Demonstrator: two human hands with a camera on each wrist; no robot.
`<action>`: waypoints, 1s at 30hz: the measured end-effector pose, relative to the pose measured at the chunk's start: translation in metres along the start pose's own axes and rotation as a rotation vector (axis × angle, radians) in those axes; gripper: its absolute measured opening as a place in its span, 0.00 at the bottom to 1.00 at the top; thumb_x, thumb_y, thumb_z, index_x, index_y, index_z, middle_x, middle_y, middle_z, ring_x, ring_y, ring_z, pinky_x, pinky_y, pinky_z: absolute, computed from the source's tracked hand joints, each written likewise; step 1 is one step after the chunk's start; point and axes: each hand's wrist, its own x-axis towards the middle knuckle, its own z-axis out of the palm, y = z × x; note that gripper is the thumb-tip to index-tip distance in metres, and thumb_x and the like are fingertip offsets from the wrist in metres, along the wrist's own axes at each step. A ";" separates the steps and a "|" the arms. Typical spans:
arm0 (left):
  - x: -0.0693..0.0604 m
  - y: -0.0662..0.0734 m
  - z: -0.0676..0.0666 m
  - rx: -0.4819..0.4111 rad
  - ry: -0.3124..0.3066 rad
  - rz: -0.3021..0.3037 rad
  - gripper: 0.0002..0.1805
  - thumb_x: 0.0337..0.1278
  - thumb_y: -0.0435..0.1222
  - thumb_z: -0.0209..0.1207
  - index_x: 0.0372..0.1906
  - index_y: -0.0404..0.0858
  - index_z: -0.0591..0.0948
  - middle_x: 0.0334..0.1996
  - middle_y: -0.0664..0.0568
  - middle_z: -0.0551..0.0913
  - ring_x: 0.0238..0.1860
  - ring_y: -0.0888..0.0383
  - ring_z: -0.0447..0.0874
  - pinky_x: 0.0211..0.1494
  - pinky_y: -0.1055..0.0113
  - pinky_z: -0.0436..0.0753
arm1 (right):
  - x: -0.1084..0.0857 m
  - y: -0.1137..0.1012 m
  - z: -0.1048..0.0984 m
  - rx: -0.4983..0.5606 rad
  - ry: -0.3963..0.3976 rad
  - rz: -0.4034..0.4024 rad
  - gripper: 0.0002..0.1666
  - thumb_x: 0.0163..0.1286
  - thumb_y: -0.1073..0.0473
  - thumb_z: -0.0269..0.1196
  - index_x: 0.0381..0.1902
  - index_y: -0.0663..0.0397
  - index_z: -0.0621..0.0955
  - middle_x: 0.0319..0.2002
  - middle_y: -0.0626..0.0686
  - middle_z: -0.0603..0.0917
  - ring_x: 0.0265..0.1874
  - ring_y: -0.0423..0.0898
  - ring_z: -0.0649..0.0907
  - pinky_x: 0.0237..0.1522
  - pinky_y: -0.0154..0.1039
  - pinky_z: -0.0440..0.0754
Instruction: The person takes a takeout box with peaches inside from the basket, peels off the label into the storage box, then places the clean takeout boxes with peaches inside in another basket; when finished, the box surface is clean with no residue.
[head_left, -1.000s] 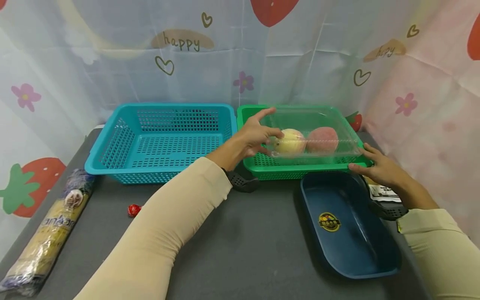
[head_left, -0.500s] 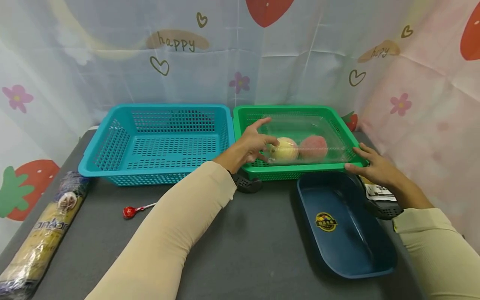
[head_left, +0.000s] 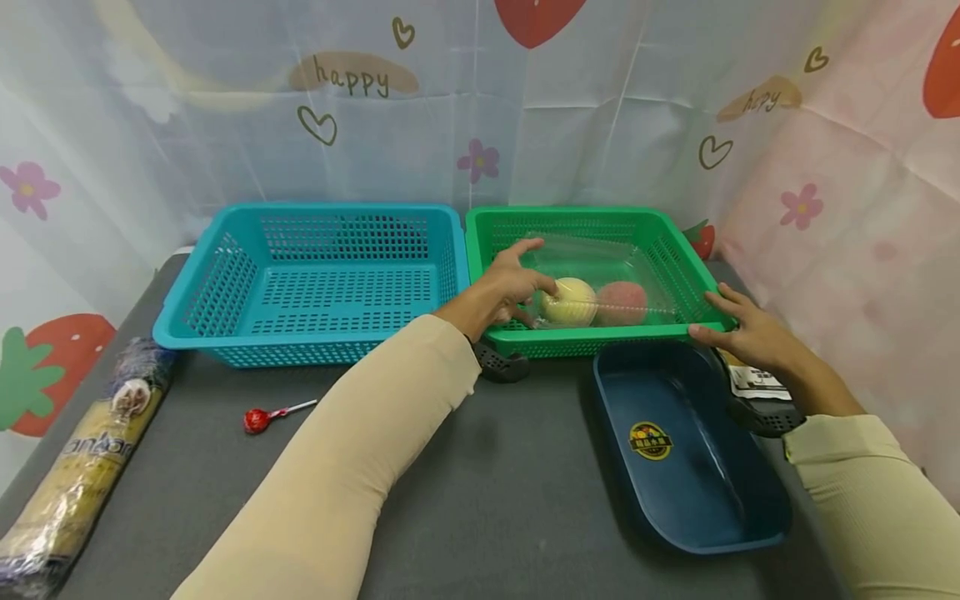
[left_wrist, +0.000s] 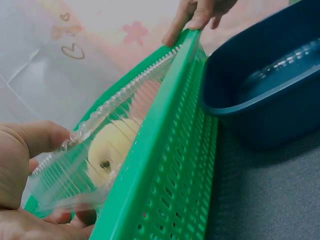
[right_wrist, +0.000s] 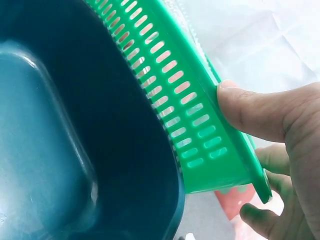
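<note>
My left hand (head_left: 504,287) grips the left end of a clear plastic box (head_left: 588,254), thumb and fingers around its edge in the left wrist view. Inside the box are a yellowish peach (head_left: 570,302) and a pinkish-red peach (head_left: 622,303). The box sits tilted within the green basket (head_left: 555,343); whether it touches the bottom I cannot tell. At the basket's right front corner, my right hand (head_left: 753,329) holds the rim. The right wrist view shows the thumb (right_wrist: 250,112) on top of that rim, with other fingers on its far side.
A blue perforated basket (head_left: 307,342) stands left of the green one. In front of the green basket is a dark blue tub (head_left: 693,467), with a packet (head_left: 757,383) partly hidden beside it. A lollipop (head_left: 257,421) and a long wrapped package (head_left: 97,454) lie at left.
The clear box with the peaches has gone down into the green basket, held by my left hand. My right hand stays on the rim. More of the lollipop shows beside my left sleeve.
</note>
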 end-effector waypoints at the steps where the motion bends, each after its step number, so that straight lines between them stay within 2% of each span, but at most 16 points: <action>1: 0.000 0.000 0.001 0.011 0.008 -0.001 0.44 0.54 0.26 0.64 0.72 0.61 0.62 0.64 0.41 0.63 0.22 0.53 0.62 0.20 0.54 0.77 | 0.000 0.000 0.000 0.003 0.001 -0.001 0.50 0.70 0.45 0.59 0.74 0.67 0.47 0.74 0.67 0.36 0.69 0.73 0.42 0.60 0.72 0.49; 5: 0.000 0.002 0.004 0.053 0.036 -0.023 0.45 0.53 0.25 0.66 0.72 0.60 0.63 0.67 0.40 0.61 0.34 0.48 0.69 0.26 0.50 0.82 | -0.001 0.002 -0.001 -0.010 0.000 -0.001 0.50 0.70 0.45 0.58 0.74 0.68 0.47 0.74 0.68 0.36 0.69 0.73 0.43 0.60 0.72 0.50; 6: 0.000 0.002 0.006 0.060 0.044 -0.029 0.45 0.53 0.25 0.65 0.72 0.60 0.63 0.67 0.40 0.62 0.33 0.48 0.67 0.27 0.51 0.82 | -0.002 0.002 -0.002 -0.012 -0.001 -0.002 0.50 0.70 0.45 0.58 0.74 0.68 0.47 0.74 0.68 0.36 0.69 0.73 0.42 0.60 0.73 0.50; 8: 0.000 0.003 0.009 0.092 0.066 -0.035 0.44 0.53 0.25 0.65 0.72 0.59 0.63 0.68 0.41 0.61 0.36 0.46 0.70 0.27 0.56 0.79 | -0.002 0.003 -0.002 -0.020 -0.003 0.000 0.50 0.71 0.44 0.58 0.74 0.67 0.47 0.74 0.68 0.36 0.68 0.74 0.43 0.60 0.73 0.50; 11: -0.001 0.003 0.012 0.125 0.103 -0.033 0.43 0.54 0.24 0.63 0.72 0.56 0.63 0.70 0.43 0.59 0.50 0.39 0.74 0.37 0.55 0.80 | -0.003 0.003 -0.003 -0.025 -0.005 -0.005 0.50 0.71 0.45 0.57 0.74 0.67 0.47 0.74 0.68 0.36 0.68 0.74 0.42 0.59 0.73 0.49; 13: -0.001 0.003 0.014 0.158 0.142 -0.046 0.43 0.55 0.23 0.62 0.73 0.55 0.63 0.71 0.44 0.59 0.59 0.37 0.70 0.43 0.53 0.81 | -0.002 0.003 -0.003 -0.032 0.000 -0.012 0.50 0.71 0.45 0.58 0.74 0.68 0.48 0.74 0.69 0.37 0.68 0.74 0.43 0.60 0.73 0.50; 15: 0.000 0.003 0.016 0.187 0.176 -0.071 0.42 0.56 0.24 0.62 0.72 0.54 0.63 0.70 0.45 0.61 0.60 0.38 0.70 0.42 0.54 0.81 | -0.002 0.002 -0.002 -0.031 0.002 -0.018 0.50 0.71 0.46 0.58 0.74 0.69 0.48 0.73 0.69 0.37 0.68 0.74 0.43 0.60 0.73 0.49; 18: 0.004 0.003 0.017 0.250 0.225 -0.112 0.41 0.56 0.24 0.63 0.72 0.55 0.64 0.69 0.45 0.62 0.56 0.43 0.73 0.29 0.59 0.76 | 0.000 0.002 0.000 -0.026 0.007 -0.022 0.50 0.70 0.45 0.58 0.74 0.69 0.48 0.73 0.70 0.37 0.68 0.74 0.43 0.60 0.73 0.49; 21: 0.006 0.003 0.016 0.285 0.238 -0.130 0.41 0.56 0.25 0.63 0.72 0.56 0.64 0.72 0.44 0.56 0.61 0.46 0.68 0.27 0.57 0.73 | 0.000 0.001 0.001 -0.020 0.010 -0.021 0.50 0.70 0.45 0.59 0.74 0.68 0.48 0.73 0.69 0.37 0.68 0.74 0.43 0.60 0.73 0.48; 25: 0.001 0.004 0.015 0.337 0.227 -0.129 0.42 0.57 0.29 0.63 0.73 0.56 0.62 0.75 0.45 0.46 0.73 0.47 0.45 0.36 0.52 0.77 | 0.000 0.000 0.002 -0.024 0.025 -0.021 0.50 0.70 0.45 0.59 0.74 0.69 0.49 0.74 0.69 0.39 0.68 0.74 0.44 0.60 0.73 0.49; 27: -0.003 0.005 0.015 0.386 0.213 -0.115 0.42 0.57 0.31 0.64 0.74 0.55 0.60 0.76 0.47 0.46 0.74 0.47 0.38 0.41 0.53 0.77 | -0.002 0.001 0.003 -0.027 0.031 -0.017 0.51 0.70 0.44 0.59 0.74 0.69 0.48 0.74 0.69 0.40 0.68 0.74 0.45 0.60 0.73 0.49; 30: -0.009 0.009 0.014 0.447 0.192 -0.068 0.43 0.57 0.34 0.65 0.75 0.52 0.59 0.75 0.47 0.50 0.74 0.46 0.38 0.50 0.51 0.76 | -0.004 0.002 0.003 -0.029 0.047 -0.029 0.52 0.69 0.45 0.60 0.73 0.70 0.48 0.74 0.69 0.40 0.68 0.74 0.46 0.59 0.73 0.50</action>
